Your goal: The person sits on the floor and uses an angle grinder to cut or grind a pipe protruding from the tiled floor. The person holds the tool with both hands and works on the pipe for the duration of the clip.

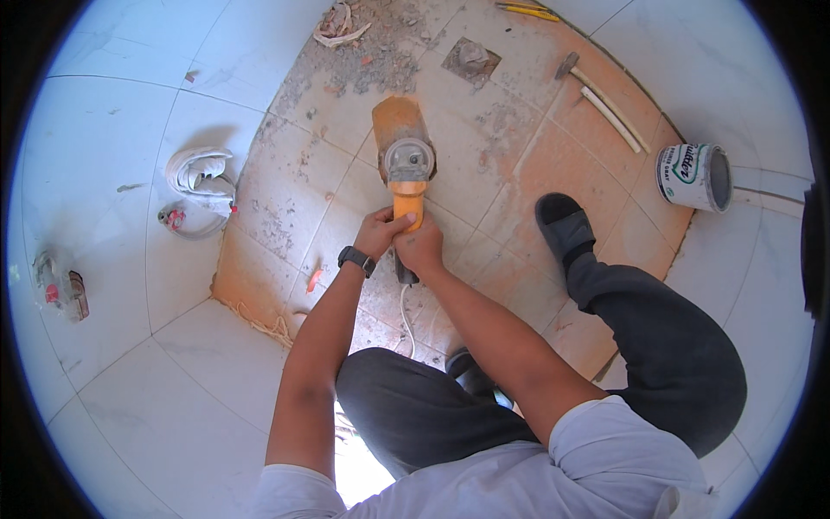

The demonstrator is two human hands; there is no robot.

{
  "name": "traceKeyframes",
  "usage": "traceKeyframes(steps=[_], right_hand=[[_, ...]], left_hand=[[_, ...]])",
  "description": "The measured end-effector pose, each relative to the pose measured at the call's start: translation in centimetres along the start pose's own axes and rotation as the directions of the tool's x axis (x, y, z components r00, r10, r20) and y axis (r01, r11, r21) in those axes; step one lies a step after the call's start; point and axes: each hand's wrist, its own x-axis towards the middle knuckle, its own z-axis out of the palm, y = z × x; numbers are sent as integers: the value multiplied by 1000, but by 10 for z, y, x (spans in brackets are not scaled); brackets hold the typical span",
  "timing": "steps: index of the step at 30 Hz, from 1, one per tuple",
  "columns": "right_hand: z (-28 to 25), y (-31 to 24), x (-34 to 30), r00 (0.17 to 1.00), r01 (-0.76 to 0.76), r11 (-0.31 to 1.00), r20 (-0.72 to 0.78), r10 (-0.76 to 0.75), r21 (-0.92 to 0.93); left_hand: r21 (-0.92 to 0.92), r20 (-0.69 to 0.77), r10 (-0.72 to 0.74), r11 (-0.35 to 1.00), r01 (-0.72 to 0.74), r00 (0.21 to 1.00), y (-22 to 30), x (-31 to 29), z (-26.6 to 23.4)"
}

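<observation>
An orange angle grinder point(408, 209) with a grey gear head point(409, 161) points away from me, low over the tiled floor point(346, 199). Its wide orange-brown guard point(395, 114) is at the far end. My left hand point(376, 232), a dark watch on its wrist, is closed on the left side of the body, thumb across the top. Around the rear of the grinder my right hand point(420, 246) is wrapped. A pale power cord point(405, 322) trails from the dark back end toward my knees. The disc is hidden under the guard.
Rubble and dust point(363, 60) lie at the far left, beside a square floor opening point(471, 60). A hammer point(605, 102), a pale stick point(610, 119) and a paint bucket point(694, 177) are on the right. Coiled white material point(201, 176) sits left. My sandalled foot point(564, 225) rests right.
</observation>
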Motion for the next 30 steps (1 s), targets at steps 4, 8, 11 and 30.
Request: traceKeyframes(steps=[4, 8, 11, 30], right_hand=[[1, 0, 2, 1000, -17, 1000, 9, 17, -23], [2, 4, 3, 999, -36, 999, 8, 37, -37], [4, 8, 5, 1000, -23, 999, 21, 24, -44], [4, 6, 6, 1000, 6, 999, 13, -6, -33]], left_hand=[[-8, -4, 8, 1000, -8, 1000, 0, 1, -1], [6, -25, 9, 1000, -9, 1000, -3, 2, -1], [11, -40, 17, 1000, -16, 999, -5, 2, -1], [-1, -51, -15, 1000, 15, 999, -1, 3, 0]])
